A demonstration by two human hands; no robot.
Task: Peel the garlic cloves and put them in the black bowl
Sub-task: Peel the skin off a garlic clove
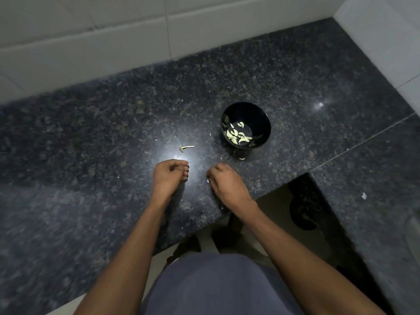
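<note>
The black bowl stands on the dark granite counter to the right of centre, with several peeled garlic cloves inside. One pale clove lies on the counter just in front of the bowl. My left hand rests on the counter with its fingers curled; what it holds, if anything, is hidden. My right hand is close beside it, fingers curled inward around a small pale garlic piece that shows at the fingertips.
A dry garlic stem lies on the granite counter just beyond my left hand. White tiled walls close off the back and right. The counter's front edge has a cut-out at the lower right, above the floor.
</note>
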